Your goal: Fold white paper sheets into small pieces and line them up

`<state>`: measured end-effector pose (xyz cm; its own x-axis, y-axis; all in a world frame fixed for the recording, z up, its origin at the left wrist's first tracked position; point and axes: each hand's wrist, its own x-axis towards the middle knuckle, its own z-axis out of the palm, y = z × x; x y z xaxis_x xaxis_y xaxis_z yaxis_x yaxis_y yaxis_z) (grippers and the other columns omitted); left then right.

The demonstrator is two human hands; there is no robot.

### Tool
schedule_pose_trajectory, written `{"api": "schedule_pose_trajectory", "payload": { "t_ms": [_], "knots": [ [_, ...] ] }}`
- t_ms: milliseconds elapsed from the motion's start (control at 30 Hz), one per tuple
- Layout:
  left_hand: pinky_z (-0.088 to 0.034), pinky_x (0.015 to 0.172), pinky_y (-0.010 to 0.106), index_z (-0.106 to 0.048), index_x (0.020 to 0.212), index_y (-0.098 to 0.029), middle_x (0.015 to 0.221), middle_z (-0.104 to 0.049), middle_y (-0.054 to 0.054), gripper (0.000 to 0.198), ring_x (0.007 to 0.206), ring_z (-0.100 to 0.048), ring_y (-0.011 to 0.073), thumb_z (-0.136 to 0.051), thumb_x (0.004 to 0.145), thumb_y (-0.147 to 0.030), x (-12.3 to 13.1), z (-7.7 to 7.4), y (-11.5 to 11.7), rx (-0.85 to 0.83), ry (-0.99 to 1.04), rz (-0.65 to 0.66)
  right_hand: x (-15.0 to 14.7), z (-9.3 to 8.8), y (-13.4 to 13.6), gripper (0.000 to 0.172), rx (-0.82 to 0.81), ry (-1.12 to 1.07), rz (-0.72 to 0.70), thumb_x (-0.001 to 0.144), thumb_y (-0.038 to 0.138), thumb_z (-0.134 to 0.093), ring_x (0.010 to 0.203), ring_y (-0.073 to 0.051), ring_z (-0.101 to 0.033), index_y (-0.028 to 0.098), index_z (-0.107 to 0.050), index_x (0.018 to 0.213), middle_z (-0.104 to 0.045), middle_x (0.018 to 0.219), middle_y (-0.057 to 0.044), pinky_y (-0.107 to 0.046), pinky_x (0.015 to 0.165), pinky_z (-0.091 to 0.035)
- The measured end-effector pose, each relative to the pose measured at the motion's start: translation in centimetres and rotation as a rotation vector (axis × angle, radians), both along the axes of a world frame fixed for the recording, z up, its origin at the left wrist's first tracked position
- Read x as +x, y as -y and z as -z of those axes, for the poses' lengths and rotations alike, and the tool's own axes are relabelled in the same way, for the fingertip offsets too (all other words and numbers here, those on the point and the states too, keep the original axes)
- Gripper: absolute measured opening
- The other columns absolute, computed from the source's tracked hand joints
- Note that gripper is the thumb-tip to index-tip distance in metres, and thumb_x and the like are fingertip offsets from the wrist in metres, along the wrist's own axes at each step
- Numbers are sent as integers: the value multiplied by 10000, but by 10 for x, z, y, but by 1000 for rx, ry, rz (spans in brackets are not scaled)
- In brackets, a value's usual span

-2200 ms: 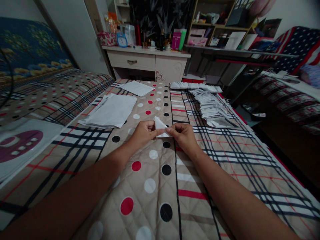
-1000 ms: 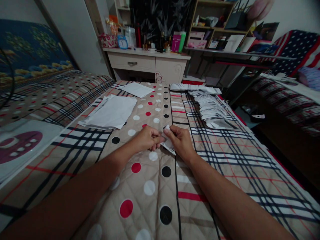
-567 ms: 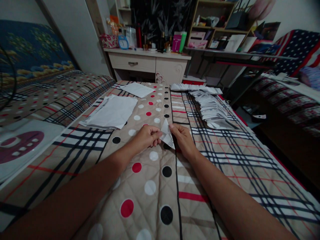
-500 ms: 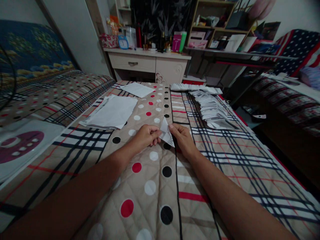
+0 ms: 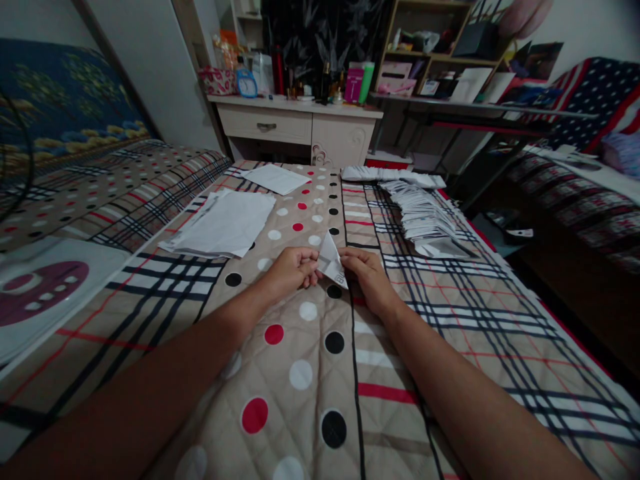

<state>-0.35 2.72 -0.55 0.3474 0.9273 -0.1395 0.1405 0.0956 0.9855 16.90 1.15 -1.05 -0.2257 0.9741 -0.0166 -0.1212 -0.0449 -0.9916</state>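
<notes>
Between my hands, a small piece of white paper (image 5: 331, 261) is folded into a triangle with its point upward; some dark print shows near its lower right corner. My left hand (image 5: 295, 269) pinches its left edge between thumb and curled fingers. On the opposite edge, my right hand (image 5: 364, 270) grips the paper with thumb and fingers closed. The triangle is held just above the dotted bedspread (image 5: 280, 313). Right of my hands lies a long row of tightly packed folded papers (image 5: 423, 217). A stack of white sheets (image 5: 225, 223) rests to the left.
Another few white sheets (image 5: 277, 179) lie farther back, and a strip of folded paper (image 5: 390, 176) sits behind the packed row. A white bag with a purple print (image 5: 45, 290) is at the left edge. Beyond the bed stands a white dresser (image 5: 270, 127) crowded with bottles and boxes.
The folded paper has shifted slightly upward and turned a little in my fingers. My right thumb and fingers have moved slightly on its edge. Both hands keep their hold.
</notes>
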Motion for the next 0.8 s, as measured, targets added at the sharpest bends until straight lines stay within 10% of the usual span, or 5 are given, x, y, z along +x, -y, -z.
{"api": "schedule_pose_trajectory", "payload": {
  "t_ms": [800],
  "knots": [
    [-305,445,188,-546,601,-145,487,-514,-29,207,419,-426,65,-483,798,-135,-2,0,-1,82,-191,122,0,1,1,393,38,6,13,806,515,-648,524,-103,-502,176,-583,619,-541,588,14,-232,526,-415]
  ]
}}
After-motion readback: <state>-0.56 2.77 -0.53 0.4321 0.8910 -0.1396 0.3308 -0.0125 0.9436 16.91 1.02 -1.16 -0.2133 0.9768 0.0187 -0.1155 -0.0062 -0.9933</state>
